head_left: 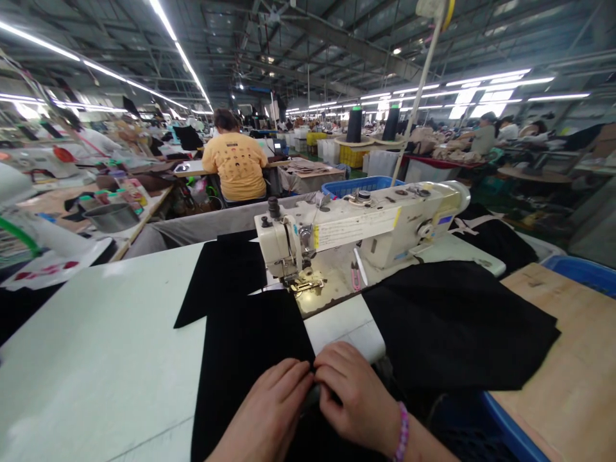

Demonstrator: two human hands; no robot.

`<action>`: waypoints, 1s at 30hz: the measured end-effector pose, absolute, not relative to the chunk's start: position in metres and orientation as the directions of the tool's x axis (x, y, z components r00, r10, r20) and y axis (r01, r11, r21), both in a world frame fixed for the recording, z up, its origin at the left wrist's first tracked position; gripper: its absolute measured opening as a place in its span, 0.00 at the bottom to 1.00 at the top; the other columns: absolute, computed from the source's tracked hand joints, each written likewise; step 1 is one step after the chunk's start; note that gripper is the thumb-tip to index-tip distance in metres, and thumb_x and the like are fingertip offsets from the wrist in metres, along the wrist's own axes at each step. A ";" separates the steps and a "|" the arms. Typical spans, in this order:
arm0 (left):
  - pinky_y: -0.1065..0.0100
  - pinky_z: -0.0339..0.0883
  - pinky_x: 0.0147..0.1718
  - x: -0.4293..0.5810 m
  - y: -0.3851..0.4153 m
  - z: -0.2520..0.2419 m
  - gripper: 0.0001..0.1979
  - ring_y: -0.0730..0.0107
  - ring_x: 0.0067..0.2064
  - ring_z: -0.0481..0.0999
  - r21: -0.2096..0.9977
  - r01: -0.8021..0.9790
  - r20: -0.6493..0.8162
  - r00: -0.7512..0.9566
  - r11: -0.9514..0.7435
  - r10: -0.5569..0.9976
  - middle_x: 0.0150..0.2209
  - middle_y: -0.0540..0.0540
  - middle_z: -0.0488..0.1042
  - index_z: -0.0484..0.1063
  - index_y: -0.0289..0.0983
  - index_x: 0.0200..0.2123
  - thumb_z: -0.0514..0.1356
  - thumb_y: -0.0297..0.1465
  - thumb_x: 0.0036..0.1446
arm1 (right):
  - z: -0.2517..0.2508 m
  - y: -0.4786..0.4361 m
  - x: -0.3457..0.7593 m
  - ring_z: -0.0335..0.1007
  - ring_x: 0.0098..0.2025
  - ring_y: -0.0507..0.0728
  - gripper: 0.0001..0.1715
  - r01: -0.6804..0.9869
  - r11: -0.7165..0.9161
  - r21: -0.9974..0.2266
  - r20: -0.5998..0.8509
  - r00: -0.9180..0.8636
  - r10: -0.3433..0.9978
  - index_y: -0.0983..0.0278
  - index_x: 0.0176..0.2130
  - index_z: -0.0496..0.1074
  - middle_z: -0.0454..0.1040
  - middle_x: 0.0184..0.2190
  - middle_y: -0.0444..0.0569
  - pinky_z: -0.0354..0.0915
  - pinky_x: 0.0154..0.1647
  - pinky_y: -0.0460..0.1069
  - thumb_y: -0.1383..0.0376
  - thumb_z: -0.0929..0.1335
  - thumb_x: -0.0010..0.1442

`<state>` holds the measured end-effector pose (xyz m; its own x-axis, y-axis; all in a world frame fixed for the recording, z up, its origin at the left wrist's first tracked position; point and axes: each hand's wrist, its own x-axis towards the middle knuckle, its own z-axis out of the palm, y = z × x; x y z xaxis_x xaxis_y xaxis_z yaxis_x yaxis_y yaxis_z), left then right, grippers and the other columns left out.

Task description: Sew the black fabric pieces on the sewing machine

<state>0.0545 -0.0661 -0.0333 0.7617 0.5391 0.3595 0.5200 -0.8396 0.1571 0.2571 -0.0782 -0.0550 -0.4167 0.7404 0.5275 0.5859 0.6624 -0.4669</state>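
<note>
A black fabric piece [250, 340] lies over the table's front part and runs up to the needle area of a white sewing machine [346, 221]. At its right edge my left hand [272, 401] is closed, fingertips pinching the cloth. My right hand [353, 391], with a beaded bracelet at the wrist, pinches the same edge from the other side. The two sets of fingertips nearly meet, and the exact fold between them is hidden. Above them, the machine's presser foot [291, 282] stands over the cloth's far end.
More black fabric [452, 321] lies right of the machine. Pink-handled thread snips [355, 276] rest on the machine bed. A wooden board [568, 359] and a blue basket [505, 423] are at the right. Ahead, a person in a yellow shirt [235, 163] sits facing away.
</note>
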 end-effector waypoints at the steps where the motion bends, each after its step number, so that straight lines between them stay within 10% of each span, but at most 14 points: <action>1: 0.59 0.77 0.50 0.052 -0.065 -0.038 0.24 0.57 0.54 0.77 0.090 0.510 0.381 0.776 -0.855 0.503 0.54 0.40 0.77 0.68 0.36 0.57 0.54 0.20 0.57 | -0.054 -0.077 0.256 0.67 0.43 0.59 0.13 0.584 0.660 -0.472 0.526 -0.415 0.743 0.63 0.38 0.69 0.73 0.37 0.51 0.67 0.48 0.56 0.77 0.63 0.55; 6: 0.59 0.78 0.49 0.044 -0.028 -0.037 0.19 0.57 0.52 0.78 -0.032 0.496 0.386 0.807 -0.868 0.447 0.52 0.41 0.79 0.73 0.35 0.53 0.52 0.22 0.62 | -0.048 -0.065 0.269 0.70 0.42 0.59 0.11 0.638 0.570 -0.518 0.546 -0.267 0.794 0.60 0.39 0.71 0.75 0.37 0.49 0.68 0.48 0.55 0.74 0.63 0.61; 14: 0.58 0.77 0.49 0.037 0.026 -0.026 0.16 0.59 0.51 0.78 0.065 0.492 0.391 0.788 -0.868 0.476 0.49 0.39 0.79 0.75 0.35 0.51 0.51 0.26 0.67 | -0.044 -0.043 0.362 0.71 0.40 0.65 0.05 0.911 -0.069 -0.406 0.381 0.237 0.894 0.65 0.38 0.71 0.72 0.38 0.55 0.67 0.40 0.57 0.67 0.66 0.60; 19: 0.58 0.76 0.50 0.032 0.055 -0.018 0.17 0.60 0.51 0.77 0.117 0.504 0.358 0.782 -0.856 0.510 0.48 0.39 0.79 0.77 0.35 0.49 0.49 0.27 0.67 | -0.043 -0.030 0.375 0.64 0.25 0.54 0.13 0.900 -0.041 -0.433 0.347 0.209 0.914 0.60 0.21 0.60 0.63 0.23 0.42 0.60 0.29 0.50 0.73 0.65 0.51; 25: 0.61 0.73 0.54 0.028 0.078 -0.006 0.18 0.63 0.52 0.76 0.113 0.559 0.284 0.774 -0.822 0.565 0.49 0.40 0.79 0.77 0.36 0.49 0.48 0.29 0.68 | 0.014 -0.046 0.396 0.67 0.31 0.55 0.07 0.657 0.329 -0.678 0.594 0.226 0.772 0.61 0.28 0.68 0.71 0.33 0.48 0.63 0.30 0.49 0.65 0.67 0.59; 30: 0.50 0.71 0.56 0.033 0.071 -0.006 0.18 0.54 0.55 0.76 0.058 0.684 0.255 0.694 -0.728 0.673 0.53 0.36 0.78 0.75 0.34 0.51 0.48 0.29 0.67 | 0.050 -0.052 0.407 0.61 0.28 0.54 0.06 0.789 0.290 -0.541 0.709 0.244 0.662 0.60 0.27 0.70 0.69 0.29 0.45 0.59 0.29 0.50 0.68 0.69 0.54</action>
